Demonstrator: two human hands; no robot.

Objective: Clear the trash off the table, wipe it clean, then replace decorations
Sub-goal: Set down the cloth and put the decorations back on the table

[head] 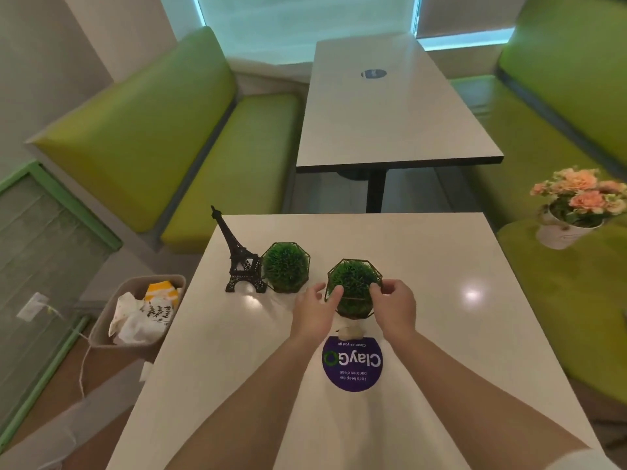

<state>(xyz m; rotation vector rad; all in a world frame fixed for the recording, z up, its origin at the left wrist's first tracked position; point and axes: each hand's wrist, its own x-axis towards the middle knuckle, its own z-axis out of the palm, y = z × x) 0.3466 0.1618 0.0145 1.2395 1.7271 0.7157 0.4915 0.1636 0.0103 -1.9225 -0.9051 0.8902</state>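
A green grass ball in a wire frame (354, 283) stands mid-table on the white table (441, 300). My left hand (314, 310) touches its left side with extended fingers. My right hand (395, 305) pinches the frame's right edge. A second grass ball (286, 266) sits further left, next to a black Eiffel Tower model (239, 256). A small crumpled white scrap (351, 330) lies just below the held ball, above a purple round sticker (353, 362).
A beige bin (101, 334) with crumpled wrappers stands on the floor left of the table. A white pot of pink flowers (576, 212) sits on the green bench at right. Another table (390, 106) stands ahead, with green benches on both sides.
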